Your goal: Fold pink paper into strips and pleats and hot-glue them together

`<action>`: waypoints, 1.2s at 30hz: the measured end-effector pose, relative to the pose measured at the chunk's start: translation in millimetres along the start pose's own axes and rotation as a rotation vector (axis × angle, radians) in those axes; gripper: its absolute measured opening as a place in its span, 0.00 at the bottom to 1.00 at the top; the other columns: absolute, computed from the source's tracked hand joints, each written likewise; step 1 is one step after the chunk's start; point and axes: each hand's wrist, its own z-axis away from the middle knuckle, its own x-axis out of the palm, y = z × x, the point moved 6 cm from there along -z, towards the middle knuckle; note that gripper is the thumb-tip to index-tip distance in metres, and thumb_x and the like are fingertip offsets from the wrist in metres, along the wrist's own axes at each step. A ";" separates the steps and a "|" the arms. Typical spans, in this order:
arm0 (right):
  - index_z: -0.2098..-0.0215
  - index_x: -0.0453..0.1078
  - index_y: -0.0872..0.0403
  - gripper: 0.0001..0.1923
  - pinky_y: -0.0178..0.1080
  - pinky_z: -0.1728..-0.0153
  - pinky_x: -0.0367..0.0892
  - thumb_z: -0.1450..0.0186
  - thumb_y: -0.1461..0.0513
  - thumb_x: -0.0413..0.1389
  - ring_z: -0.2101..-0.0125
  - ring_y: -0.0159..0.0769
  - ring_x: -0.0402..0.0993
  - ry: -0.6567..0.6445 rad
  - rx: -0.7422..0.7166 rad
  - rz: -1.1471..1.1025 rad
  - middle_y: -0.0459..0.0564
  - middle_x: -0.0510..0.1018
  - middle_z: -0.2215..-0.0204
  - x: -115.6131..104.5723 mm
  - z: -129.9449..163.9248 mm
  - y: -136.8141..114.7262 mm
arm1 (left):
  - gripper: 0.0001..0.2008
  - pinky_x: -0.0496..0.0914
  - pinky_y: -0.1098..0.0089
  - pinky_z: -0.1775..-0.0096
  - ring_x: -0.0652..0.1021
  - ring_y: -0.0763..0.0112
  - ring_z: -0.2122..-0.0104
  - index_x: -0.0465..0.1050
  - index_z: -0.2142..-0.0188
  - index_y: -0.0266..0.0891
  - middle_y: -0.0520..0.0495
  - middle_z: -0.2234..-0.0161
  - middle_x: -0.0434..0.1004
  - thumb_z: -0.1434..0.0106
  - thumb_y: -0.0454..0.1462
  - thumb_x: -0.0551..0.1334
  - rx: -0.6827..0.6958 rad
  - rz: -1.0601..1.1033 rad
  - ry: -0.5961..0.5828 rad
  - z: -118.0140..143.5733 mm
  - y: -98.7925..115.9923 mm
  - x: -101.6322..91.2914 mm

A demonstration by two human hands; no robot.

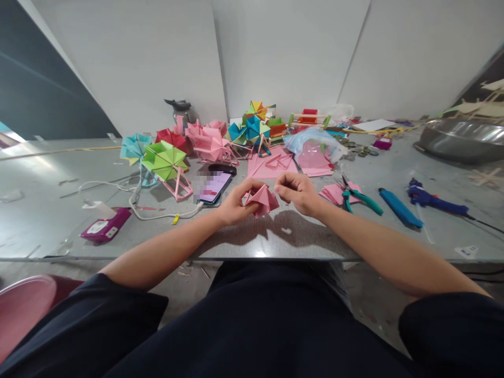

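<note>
Pink folded paper piece (263,200) is held just above the table's (55,210) near edge, pinched in the closed left hand (235,202); the right hand (297,191), at its 3 o'clock, is curled beside it, grip unclear. Folding judged partway; finished pinwheels (165,161) stand at 10 o'clock, unfolded pink sheets (271,165) at 12.

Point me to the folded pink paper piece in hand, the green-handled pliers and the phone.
folded pink paper piece (264,200): head view, on its front face.
green-handled pliers (364,201): head view, on a handle.
phone (214,187): head view, on its screen.
</note>
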 end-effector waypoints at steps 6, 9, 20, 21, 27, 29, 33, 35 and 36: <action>0.70 0.70 0.52 0.22 0.37 0.73 0.59 0.26 0.46 0.59 0.77 0.30 0.59 0.004 -0.137 0.213 0.43 0.70 0.77 5.2 5.0 -14.0 | 0.18 0.74 0.60 0.51 0.80 0.61 0.56 0.76 0.49 0.40 0.44 0.54 0.83 0.39 0.35 0.66 -0.023 -0.069 0.052 -0.6 0.7 -3.3; 0.67 0.76 0.53 0.15 0.37 0.74 0.58 0.28 0.51 0.62 0.77 0.30 0.59 0.012 -0.133 0.272 0.45 0.75 0.76 10.4 7.2 -14.2 | 0.16 0.74 0.58 0.50 0.80 0.59 0.55 0.76 0.50 0.40 0.43 0.54 0.82 0.38 0.36 0.67 0.006 -0.130 0.094 -1.8 3.1 -5.7; 0.66 0.77 0.52 0.13 0.39 0.75 0.63 0.30 0.52 0.64 0.78 0.31 0.63 0.072 -0.031 0.246 0.45 0.73 0.77 16.6 9.8 0.5 | 0.19 0.74 0.58 0.53 0.79 0.59 0.55 0.74 0.46 0.42 0.42 0.52 0.79 0.36 0.35 0.69 0.105 -0.313 0.123 1.5 9.0 -2.8; 0.66 0.76 0.52 0.14 0.38 0.76 0.62 0.30 0.51 0.64 0.78 0.31 0.62 0.070 -0.027 0.241 0.44 0.72 0.78 17.3 9.6 1.2 | 0.19 0.74 0.58 0.53 0.79 0.59 0.55 0.74 0.46 0.42 0.42 0.52 0.79 0.36 0.35 0.69 0.102 -0.314 0.121 1.6 8.8 -2.6; 0.69 0.70 0.51 0.15 0.36 0.77 0.57 0.32 0.50 0.63 0.78 0.29 0.58 0.032 0.003 0.199 0.42 0.68 0.79 20.2 7.0 2.5 | 0.19 0.74 0.58 0.54 0.79 0.59 0.56 0.75 0.47 0.42 0.42 0.54 0.79 0.37 0.37 0.71 0.085 -0.291 0.108 0.7 7.9 -1.1; 0.70 0.69 0.51 0.15 0.36 0.77 0.56 0.32 0.51 0.63 0.78 0.29 0.56 0.027 0.004 0.193 0.41 0.67 0.79 19.8 6.1 1.7 | 0.20 0.74 0.58 0.54 0.79 0.58 0.56 0.75 0.47 0.42 0.42 0.54 0.79 0.38 0.37 0.71 0.055 -0.278 0.110 0.2 6.3 -1.4; 0.70 0.67 0.50 0.13 0.36 0.77 0.54 0.34 0.53 0.62 0.78 0.29 0.56 0.049 -0.001 0.203 0.41 0.66 0.79 15.8 5.7 -0.9 | 0.19 0.74 0.56 0.51 0.79 0.58 0.54 0.75 0.48 0.42 0.42 0.53 0.79 0.39 0.37 0.70 0.033 -0.203 0.127 -0.8 5.3 -4.4; 0.71 0.66 0.50 0.12 0.36 0.77 0.53 0.34 0.55 0.61 0.78 0.29 0.55 0.062 -0.019 0.219 0.41 0.65 0.79 13.2 6.2 -3.4 | 0.17 0.73 0.56 0.50 0.79 0.58 0.54 0.76 0.49 0.41 0.43 0.53 0.80 0.38 0.38 0.69 0.017 -0.149 0.130 -1.4 3.6 -6.0; 0.71 0.65 0.50 0.11 0.36 0.76 0.54 0.34 0.56 0.60 0.78 0.29 0.55 0.066 -0.034 0.231 0.41 0.64 0.79 12.2 6.5 -4.9 | 0.17 0.73 0.56 0.49 0.79 0.59 0.54 0.76 0.49 0.40 0.43 0.54 0.80 0.37 0.39 0.69 -0.005 -0.115 0.131 -1.7 1.5 -6.7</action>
